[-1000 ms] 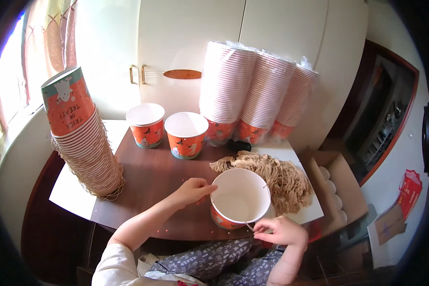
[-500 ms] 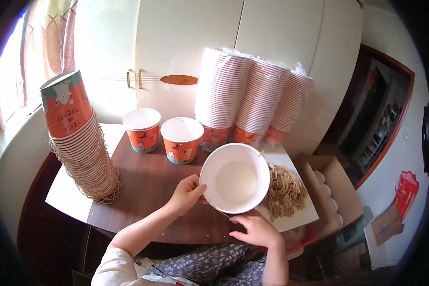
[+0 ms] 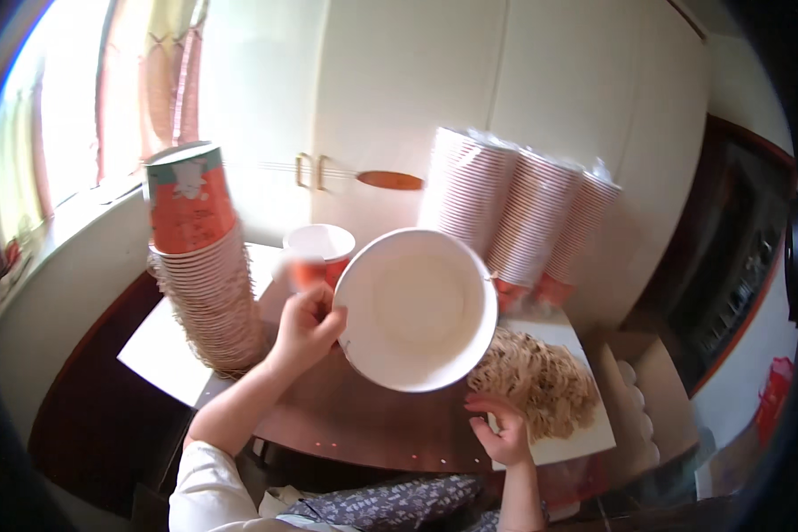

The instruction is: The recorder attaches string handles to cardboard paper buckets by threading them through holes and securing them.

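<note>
Left hand: the left hand [image 3: 306, 326] gripped the rim of a white paper bowl [image 3: 416, 308], tilted above the table's [image 3: 372, 426] middle.
Right hand: the right hand [image 3: 498, 432] was loosely open, empty, touching noodles [image 3: 534, 381] at the table's right edge.

White round paper bowl [image 3: 416, 309], empty, tipped with its mouth toward the camera, rim pinched by the left-hand fingers [image 3: 321, 306]

The scene is seen from a single head-worn fisheye camera, aimed down and forward over the worktop [image 3: 372, 426] from close above; the cupboard doors [image 3: 434, 106] behind are taken in, with edges bent toward the rim.
</note>
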Tool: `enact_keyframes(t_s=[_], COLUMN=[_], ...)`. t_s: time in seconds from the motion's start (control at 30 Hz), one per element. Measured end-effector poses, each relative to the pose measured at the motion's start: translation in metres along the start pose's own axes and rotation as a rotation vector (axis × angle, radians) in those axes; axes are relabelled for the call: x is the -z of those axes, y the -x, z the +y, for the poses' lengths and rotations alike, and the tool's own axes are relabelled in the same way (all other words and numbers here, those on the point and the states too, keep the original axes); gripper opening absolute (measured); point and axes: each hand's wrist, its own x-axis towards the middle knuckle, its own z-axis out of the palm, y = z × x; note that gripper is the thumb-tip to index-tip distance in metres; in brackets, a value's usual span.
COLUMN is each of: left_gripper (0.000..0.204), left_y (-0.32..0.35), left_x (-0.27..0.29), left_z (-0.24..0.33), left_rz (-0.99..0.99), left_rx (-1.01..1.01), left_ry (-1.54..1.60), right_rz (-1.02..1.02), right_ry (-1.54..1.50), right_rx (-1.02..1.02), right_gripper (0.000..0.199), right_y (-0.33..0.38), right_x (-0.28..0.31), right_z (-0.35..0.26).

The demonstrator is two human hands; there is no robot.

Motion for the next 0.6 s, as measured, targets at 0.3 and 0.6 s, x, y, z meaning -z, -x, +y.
enact_keyframes(t_s=[0.3, 0.6], left_gripper=[0.021, 0.017], left_y=[-0.089, -0.098], left_x=[0.126, 0.208], left_z=[0.128, 0.14], left_rz=[0.6, 0.534], left_rx=[-1.045, -1.161], left_ry=[-1.1, -1.739], right_rz=[-0.051, -0.15], right_ry=[0.005, -0.015], right_rx=[-0.011, -0.117], right_gripper=[0.006, 0.007], right_y=[0.001, 0.001], right_x=[-0.021, -0.027], right_z=[0.017, 0.027])
